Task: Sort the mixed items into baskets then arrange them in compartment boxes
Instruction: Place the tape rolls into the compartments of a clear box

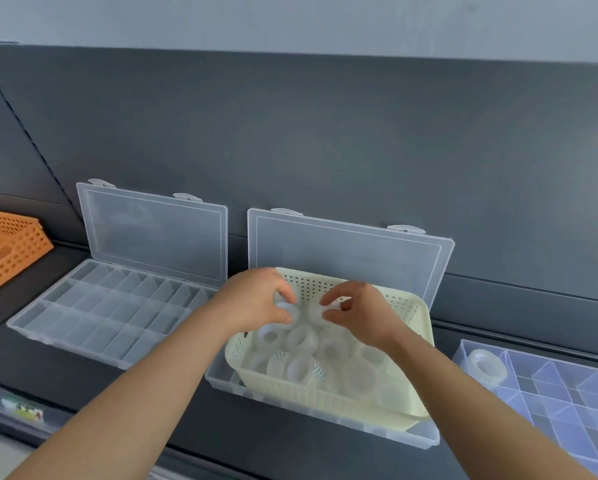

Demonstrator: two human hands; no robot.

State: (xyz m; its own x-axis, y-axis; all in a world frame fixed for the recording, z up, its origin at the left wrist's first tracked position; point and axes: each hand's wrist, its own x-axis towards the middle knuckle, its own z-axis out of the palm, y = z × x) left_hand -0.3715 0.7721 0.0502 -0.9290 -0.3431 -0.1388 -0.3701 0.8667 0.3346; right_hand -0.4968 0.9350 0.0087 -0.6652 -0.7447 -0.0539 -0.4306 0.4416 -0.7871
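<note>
A cream perforated basket (408,317) rests on top of the middle clear compartment box (411,436), whose lid stands open against the wall. Several clear tape rolls (302,337) lie in the basket. My left hand (256,299) reaches into the basket and pinches a tape roll (285,306) between thumb and fingers. My right hand (356,313) is beside it, pinching another tape roll (320,311). The two hands are close together over the basket's far half.
An open clear compartment box (110,306) lies to the left, its lid upright. An orange basket (3,247) sits at the far left. At the right, a bluish compartment box (567,393) holds one tape roll (486,363). A dark wall rises behind.
</note>
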